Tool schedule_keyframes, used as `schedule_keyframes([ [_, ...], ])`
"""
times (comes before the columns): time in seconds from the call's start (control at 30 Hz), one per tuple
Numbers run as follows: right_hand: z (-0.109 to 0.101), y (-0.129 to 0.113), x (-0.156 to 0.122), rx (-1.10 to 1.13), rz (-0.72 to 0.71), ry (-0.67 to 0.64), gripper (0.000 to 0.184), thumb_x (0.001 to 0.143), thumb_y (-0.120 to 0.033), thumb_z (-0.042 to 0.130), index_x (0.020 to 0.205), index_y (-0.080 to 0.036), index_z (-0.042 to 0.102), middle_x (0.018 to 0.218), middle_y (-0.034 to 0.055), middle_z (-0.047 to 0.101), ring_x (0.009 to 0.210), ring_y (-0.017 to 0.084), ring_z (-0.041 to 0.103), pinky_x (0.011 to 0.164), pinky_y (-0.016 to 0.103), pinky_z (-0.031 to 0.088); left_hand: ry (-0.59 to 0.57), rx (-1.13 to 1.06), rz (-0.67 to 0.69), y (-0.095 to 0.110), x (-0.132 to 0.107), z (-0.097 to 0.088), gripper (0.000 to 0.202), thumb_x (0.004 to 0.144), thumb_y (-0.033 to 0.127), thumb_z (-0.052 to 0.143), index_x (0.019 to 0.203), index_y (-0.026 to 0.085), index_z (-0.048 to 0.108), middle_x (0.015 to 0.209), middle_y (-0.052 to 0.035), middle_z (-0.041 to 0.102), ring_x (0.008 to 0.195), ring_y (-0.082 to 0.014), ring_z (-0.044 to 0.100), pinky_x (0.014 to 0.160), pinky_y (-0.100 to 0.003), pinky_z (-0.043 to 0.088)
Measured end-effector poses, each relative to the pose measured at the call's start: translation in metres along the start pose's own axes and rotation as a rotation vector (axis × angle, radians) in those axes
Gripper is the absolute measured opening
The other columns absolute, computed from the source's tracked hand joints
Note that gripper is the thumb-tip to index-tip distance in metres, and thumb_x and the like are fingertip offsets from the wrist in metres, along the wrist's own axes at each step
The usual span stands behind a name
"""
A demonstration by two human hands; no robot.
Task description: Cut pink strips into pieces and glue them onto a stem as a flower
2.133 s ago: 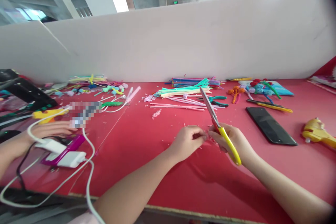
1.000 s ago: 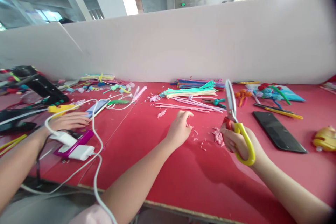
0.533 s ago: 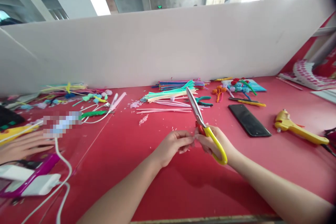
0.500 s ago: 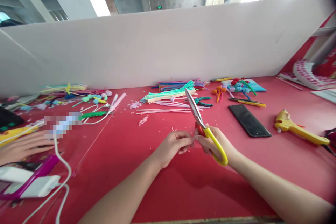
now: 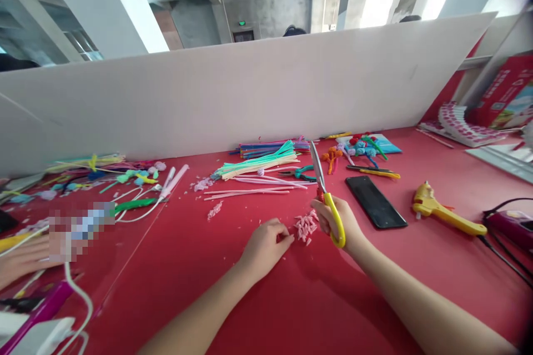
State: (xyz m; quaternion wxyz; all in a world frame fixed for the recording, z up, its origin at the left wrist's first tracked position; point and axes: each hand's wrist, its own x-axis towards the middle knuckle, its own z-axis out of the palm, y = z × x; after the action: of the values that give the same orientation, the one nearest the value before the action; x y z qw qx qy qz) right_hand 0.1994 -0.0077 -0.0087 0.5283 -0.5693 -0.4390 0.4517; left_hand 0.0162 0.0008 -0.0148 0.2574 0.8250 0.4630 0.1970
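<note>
My right hand (image 5: 339, 223) grips yellow-handled scissors (image 5: 327, 195), blades closed and pointing up and away. My left hand (image 5: 266, 244) rests on the red table (image 5: 291, 299) with its fingers curled together, their tips pinched next to a small heap of pink cut pieces (image 5: 306, 227) that lies between my two hands. What the left fingers hold, if anything, is too small to make out. Long pink pipe cleaners (image 5: 250, 191) lie just beyond the heap.
A bundle of coloured pipe cleaners (image 5: 260, 160), green pliers (image 5: 300, 172), a black phone (image 5: 375, 201), a yellow glue gun (image 5: 445, 216) and pipe-cleaner flowers (image 5: 364, 145) lie further out. Another person's hand (image 5: 23, 258) rests at the far left. A white partition (image 5: 250, 89) closes off the back.
The view has swung right and up. My hands have separated and dropped to the table; my left hand now sits beside the pink heap, and the scissors stand more upright.
</note>
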Motion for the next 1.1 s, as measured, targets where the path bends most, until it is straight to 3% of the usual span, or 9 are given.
schedule_keyframes([
  [0.37,-0.004,0.007,0.008,0.021,0.018,-0.005,0.022,0.067,-0.032,0.052,0.054,-0.020,0.038,0.035,-0.0079,0.036,0.029,0.007,0.035,0.032,0.019,0.028,0.020,-0.022,-0.004,0.023,0.029,0.005,0.016,0.074,0.033,0.052,0.073,0.019,0.059,0.076,-0.0017,0.054,0.066,-0.0140,0.051,0.059,-0.024,0.036],
  [0.5,-0.006,0.007,0.010,0.026,0.032,0.006,0.023,0.069,-0.034,0.050,0.054,-0.020,0.038,0.036,-0.0076,0.036,0.029,0.006,0.035,0.032,0.019,0.027,0.102,-0.044,0.005,0.009,0.023,-0.008,0.015,0.078,0.027,0.046,0.073,0.018,0.057,0.075,-0.0014,0.053,0.067,-0.0129,0.050,0.064,-0.024,0.038],
  [0.63,-0.007,0.008,0.011,0.036,0.050,0.000,0.023,0.069,-0.035,0.049,0.055,-0.020,0.038,0.036,-0.0079,0.036,0.029,0.006,0.035,0.031,0.019,0.028,0.094,0.004,0.004,-0.002,0.010,-0.014,0.018,0.081,0.024,0.042,0.074,0.018,0.057,0.074,-0.0017,0.052,0.070,-0.0134,0.051,0.066,-0.025,0.040],
  [0.83,-0.008,0.011,0.013,0.017,0.070,0.008,0.024,0.068,-0.036,0.052,0.056,-0.020,0.037,0.036,-0.0087,0.034,0.030,0.006,0.035,0.030,0.018,0.026,0.195,0.310,0.086,0.010,0.003,0.015,0.016,0.077,0.026,0.049,0.090,0.019,0.055,0.100,-0.0088,0.050,0.097,-0.0234,0.048,0.085,-0.039,0.039],
  [0.93,-0.008,0.012,0.013,-0.002,0.072,0.008,0.025,0.068,-0.037,0.051,0.056,-0.020,0.037,0.036,-0.0085,0.034,0.029,0.007,0.035,0.030,0.018,0.027,0.258,0.487,0.070,-0.001,0.009,0.023,0.030,0.079,0.031,0.047,0.104,0.015,0.049,0.115,-0.0150,0.046,0.108,-0.0288,0.042,0.091,-0.046,0.033],
  [1.0,-0.008,0.013,0.013,-0.009,0.073,0.008,0.025,0.069,-0.038,0.049,0.056,-0.020,0.037,0.038,-0.0084,0.035,0.030,0.006,0.036,0.030,0.018,0.027,0.312,0.585,0.062,-0.016,0.017,0.017,0.038,0.081,0.033,0.043,0.111,0.011,0.046,0.123,-0.0189,0.041,0.116,-0.0319,0.035,0.097,-0.051,0.023],
  [1.1,-0.008,0.012,0.013,-0.013,0.075,0.006,0.024,0.068,-0.037,0.049,0.057,-0.020,0.037,0.040,-0.0080,0.035,0.030,0.007,0.036,0.030,0.018,0.027,0.455,0.663,-0.061,-0.036,0.024,0.000,0.043,0.082,0.032,0.040,0.117,0.007,0.041,0.126,-0.0225,0.038,0.120,-0.0350,0.030,0.097,-0.056,0.019],
])
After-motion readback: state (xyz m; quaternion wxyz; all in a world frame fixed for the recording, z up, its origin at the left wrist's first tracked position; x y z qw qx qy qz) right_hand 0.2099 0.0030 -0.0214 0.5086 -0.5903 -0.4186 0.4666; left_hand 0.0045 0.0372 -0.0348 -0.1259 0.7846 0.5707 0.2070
